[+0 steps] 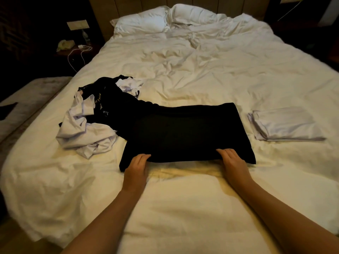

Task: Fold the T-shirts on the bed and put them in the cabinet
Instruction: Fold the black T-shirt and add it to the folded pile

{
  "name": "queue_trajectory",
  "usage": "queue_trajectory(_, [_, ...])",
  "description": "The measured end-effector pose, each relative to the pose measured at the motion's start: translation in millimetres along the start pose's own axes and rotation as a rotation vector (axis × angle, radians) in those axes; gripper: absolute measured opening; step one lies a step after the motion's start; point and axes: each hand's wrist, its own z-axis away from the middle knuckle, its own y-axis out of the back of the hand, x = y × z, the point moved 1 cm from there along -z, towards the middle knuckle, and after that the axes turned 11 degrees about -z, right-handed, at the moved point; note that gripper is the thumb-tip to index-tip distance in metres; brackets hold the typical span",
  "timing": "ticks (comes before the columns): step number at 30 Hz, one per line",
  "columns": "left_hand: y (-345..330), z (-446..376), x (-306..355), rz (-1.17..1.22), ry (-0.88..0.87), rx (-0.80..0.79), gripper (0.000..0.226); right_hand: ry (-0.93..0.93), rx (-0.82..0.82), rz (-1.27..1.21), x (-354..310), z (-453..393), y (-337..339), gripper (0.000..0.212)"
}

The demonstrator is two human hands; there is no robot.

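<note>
A black T-shirt (187, 132) lies flattened as a long strip on the white bed (183, 198), in front of me. My left hand (136, 166) grips its near edge on the left, fingers curled over the hem. My right hand (233, 163) grips the same edge on the right. The near edge is lifted slightly off the sheet. To the left sits a crumpled pile of white and black T-shirts (88, 129). A folded white T-shirt (286, 125) lies to the right of the black one.
Two white pillows (165, 19) rest at the headboard. A dark nightstand (77, 50) with a white cable and a bottle stands left of the bed. A rug (22, 107) covers the floor on the left. No cabinet is in view.
</note>
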Motion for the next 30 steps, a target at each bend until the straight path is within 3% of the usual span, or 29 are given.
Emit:
queue_trajectory(3, [5, 0, -1, 0.019, 0.004, 0.022, 0.031, 0.012, 0.014, 0.002, -2, 3, 4, 0.055])
queue_trajectory(7, [18, 2, 2, 0.004, -0.044, 0.053, 0.033, 0.071, 0.046, 0.033, -7, 7, 13, 0.026])
queue_trajectory(14, [45, -3, 4, -0.035, -0.087, 0.162, 0.026, 0.137, 0.158, 0.053, -18, 19, 31, 0.032])
queue_trajectory(18, [47, -30, 8, -0.06, -0.046, 0.154, 0.027, -0.008, 0.275, -0.013, -22, -1, 27, 0.033])
queue_trajectory(22, [33, -61, 6, -0.095, 0.005, 0.129, 0.031, 0.049, 0.317, 0.054, -14, -33, 23, 0.031])
queue_trajectory(27, [12, -103, -1, -0.126, 0.026, 0.098, 0.032, 0.003, 0.209, 0.19, 7, -83, 24, 0.041])
queue_trajectory(30, [-4, -124, -6, -0.138, 0.016, 0.009, 0.017, -0.011, 0.083, 0.295, 20, -107, 16, 0.043])
